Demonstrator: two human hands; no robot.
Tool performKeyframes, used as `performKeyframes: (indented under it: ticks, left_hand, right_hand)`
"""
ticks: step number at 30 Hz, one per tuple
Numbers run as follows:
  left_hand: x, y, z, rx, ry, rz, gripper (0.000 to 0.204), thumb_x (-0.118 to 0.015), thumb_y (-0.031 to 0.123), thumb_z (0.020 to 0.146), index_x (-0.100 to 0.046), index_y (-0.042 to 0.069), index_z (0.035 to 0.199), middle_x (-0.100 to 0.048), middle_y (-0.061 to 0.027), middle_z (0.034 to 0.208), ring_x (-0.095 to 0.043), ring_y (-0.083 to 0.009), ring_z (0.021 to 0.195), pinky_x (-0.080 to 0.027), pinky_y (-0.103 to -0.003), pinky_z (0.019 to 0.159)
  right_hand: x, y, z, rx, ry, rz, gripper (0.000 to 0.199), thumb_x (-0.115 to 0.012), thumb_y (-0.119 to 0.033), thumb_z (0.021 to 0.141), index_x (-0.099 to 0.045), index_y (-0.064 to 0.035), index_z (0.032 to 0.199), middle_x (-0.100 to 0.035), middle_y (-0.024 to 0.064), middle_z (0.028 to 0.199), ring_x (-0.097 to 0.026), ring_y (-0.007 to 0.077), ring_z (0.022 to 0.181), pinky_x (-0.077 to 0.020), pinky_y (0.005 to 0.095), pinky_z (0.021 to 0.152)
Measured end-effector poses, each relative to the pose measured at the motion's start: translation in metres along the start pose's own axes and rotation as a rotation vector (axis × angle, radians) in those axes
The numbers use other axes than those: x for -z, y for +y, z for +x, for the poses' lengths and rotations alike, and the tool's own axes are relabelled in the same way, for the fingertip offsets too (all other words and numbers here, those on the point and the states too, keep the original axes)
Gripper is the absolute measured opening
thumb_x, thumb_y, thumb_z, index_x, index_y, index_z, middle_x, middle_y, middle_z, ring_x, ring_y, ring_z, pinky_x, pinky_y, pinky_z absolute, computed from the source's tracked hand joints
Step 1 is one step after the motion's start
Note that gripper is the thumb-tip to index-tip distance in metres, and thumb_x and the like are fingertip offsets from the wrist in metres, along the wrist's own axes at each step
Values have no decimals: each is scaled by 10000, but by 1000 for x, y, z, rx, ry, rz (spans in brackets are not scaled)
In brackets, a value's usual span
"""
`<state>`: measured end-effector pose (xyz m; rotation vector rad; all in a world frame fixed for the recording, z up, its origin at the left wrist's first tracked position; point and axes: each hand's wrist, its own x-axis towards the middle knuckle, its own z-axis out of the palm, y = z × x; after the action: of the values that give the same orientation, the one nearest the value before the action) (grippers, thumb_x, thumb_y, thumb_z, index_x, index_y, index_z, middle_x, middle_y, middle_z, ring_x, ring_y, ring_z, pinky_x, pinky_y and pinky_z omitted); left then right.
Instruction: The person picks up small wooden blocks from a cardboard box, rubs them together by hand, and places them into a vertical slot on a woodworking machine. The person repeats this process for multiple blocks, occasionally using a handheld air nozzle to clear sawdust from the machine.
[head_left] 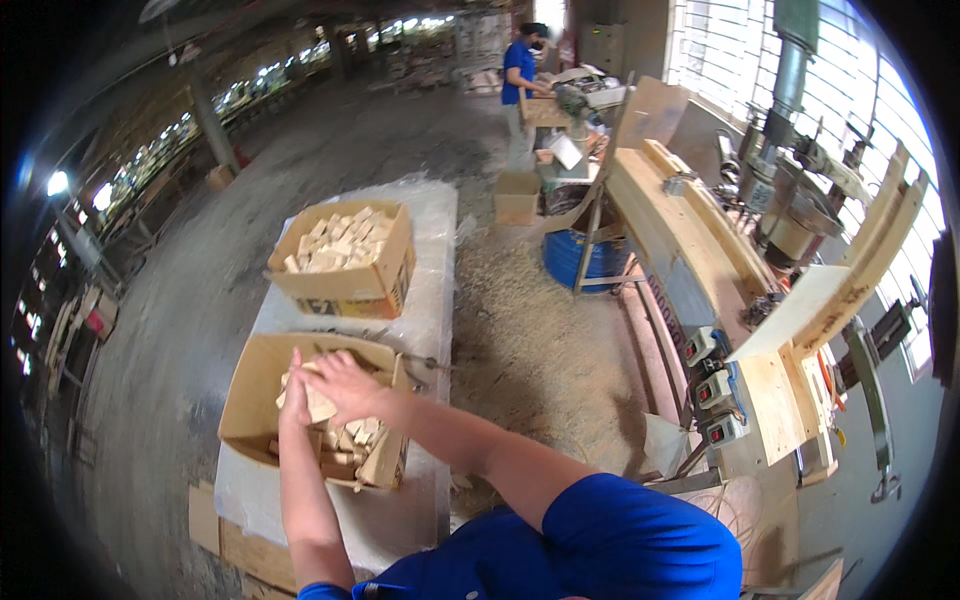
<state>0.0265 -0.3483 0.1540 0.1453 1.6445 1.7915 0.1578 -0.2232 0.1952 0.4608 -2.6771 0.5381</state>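
My left hand (297,397) and my right hand (346,388) meet over the near cardboard box (245,395). Pale wooden blocks (319,405) show between the two palms, held from both sides. The left hand stands on edge with its fingers pointing away from me. My right hand reaches across from the right, its fingers stretched toward the left hand and partly covering the blocks. More small wooden blocks (358,440) lie loose inside the same box, below my hands. How many pieces I hold is hidden.
A second cardboard box (345,290) full of wooden blocks stands behind, on the same plastic-covered surface (432,240). At right are a wooden workbench (650,200) with drilling machinery (790,200), switch boxes (713,388) and a blue drum (585,262). A co-worker (520,75) stands farther back.
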Motion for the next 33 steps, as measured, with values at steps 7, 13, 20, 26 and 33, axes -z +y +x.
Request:
performKeyframes:
  ticks: [7,13,20,26,33]
  left_hand:
    - [-116,28,-25,-131,-210,-331,723,-342,692,839,-473,86,1211,-576,-86,1120,-582,-235,976,-489,-391,830]
    - [-212,37,-29,-227,-246,192,391,-491,445,909,-524,113,1114,-590,6,911,-547,-85,755,-445,-232,624]
    - [-288,-5,20,-645,-375,1028,280,-634,185,799,-560,35,1023,-561,-103,1065,-514,-246,986,-411,-365,859]
    - [-337,-29,69,-670,-338,1233,360,-674,204,740,-554,39,1037,-415,-194,1277,-346,-366,1214,-281,-445,1020]
    - [-388,-50,92,-553,-127,1537,408,-659,219,741,-558,42,1094,-516,-170,1174,-432,-352,1132,-366,-442,957]
  right_hand:
    - [117,55,-55,68,285,-70,1159,-794,-296,435,-212,-32,1401,-394,207,1256,-366,341,1197,-237,484,1008]
    - [358,128,-146,-79,453,-684,1088,-758,-374,482,-253,-10,1375,-438,224,1182,-431,350,1097,-311,475,904]
    - [611,140,-315,-825,242,-1373,1001,-810,-300,554,-259,-85,1362,-469,175,1148,-502,326,1050,-404,487,912]
    - [747,98,-455,-1313,227,-1847,1033,-817,-264,474,-314,-137,1367,-442,108,1263,-436,271,1186,-352,513,967]
    - [817,93,-516,-1572,246,-2143,1114,-825,-284,515,-188,-303,1430,-430,61,1301,-428,248,1211,-377,509,944]
